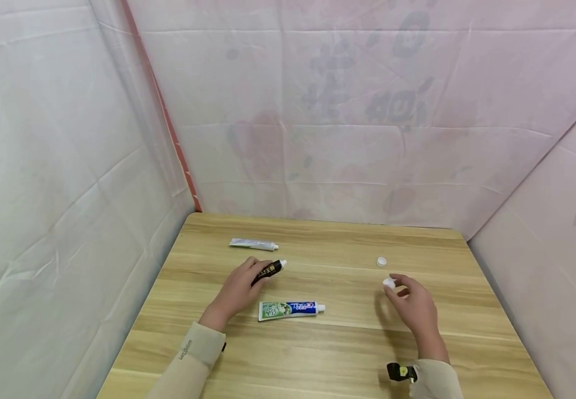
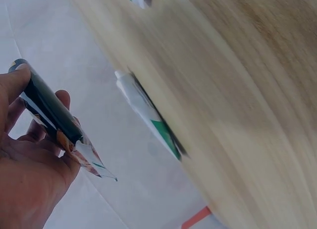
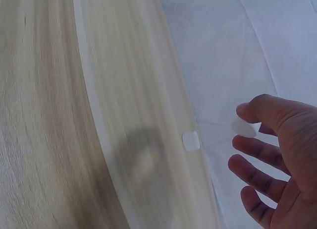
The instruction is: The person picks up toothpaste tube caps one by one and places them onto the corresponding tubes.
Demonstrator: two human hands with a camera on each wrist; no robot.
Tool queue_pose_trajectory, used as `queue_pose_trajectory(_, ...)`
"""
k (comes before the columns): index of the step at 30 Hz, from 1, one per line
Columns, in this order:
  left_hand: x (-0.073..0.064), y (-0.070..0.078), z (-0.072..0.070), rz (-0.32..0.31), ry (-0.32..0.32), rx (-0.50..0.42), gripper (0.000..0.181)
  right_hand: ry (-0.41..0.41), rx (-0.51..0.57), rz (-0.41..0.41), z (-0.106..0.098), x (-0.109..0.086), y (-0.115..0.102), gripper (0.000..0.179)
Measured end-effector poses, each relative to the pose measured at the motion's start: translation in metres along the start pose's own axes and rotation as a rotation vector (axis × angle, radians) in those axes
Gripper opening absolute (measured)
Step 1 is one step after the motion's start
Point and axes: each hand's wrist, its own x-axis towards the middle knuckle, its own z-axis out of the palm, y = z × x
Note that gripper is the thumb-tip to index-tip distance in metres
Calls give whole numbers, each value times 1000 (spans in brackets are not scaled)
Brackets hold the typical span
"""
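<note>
My left hand (image 1: 240,291) grips a black toothpaste tube (image 1: 270,270) whose bare white nozzle points right. In the left wrist view the same dark tube (image 2: 49,102) lies between thumb and fingers, its crimped end partly crumpled. Between thumb and index finger, my right hand (image 1: 414,306) pinches a small white cap (image 1: 389,283) above the table; the other fingers are spread in the right wrist view. Just beyond that hand, another white cap (image 1: 381,261) sits on the wood. A green and blue toothpaste tube (image 1: 288,310) lies in front, between the hands, its nozzle uncapped.
Behind my left hand lies a silvery-white toothpaste tube (image 1: 253,244), nozzle to the right. The wooden table (image 1: 338,354) is bordered by pale fabric walls (image 1: 288,155) at the back and both sides.
</note>
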Motion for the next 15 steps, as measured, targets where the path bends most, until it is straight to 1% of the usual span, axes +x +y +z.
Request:
queue_pose_trajectory(5, 3, 7, -1, 24, -11, -1, 44, 19, 28, -28, 5, 0, -9, 44)
queue_pose_trajectory(7, 3, 10, -1, 42, -7, -1, 44, 20, 43, -30, 8, -1, -14, 40)
queue_pose_trajectory(11, 4, 15, 0, 88, 7, 31, 42, 14, 70, -52, 12, -4, -24, 30)
queue_pose_trajectory(15, 4, 21, 1, 106, 1, 39, 41, 20, 94, -97, 17, -8, -34, 27)
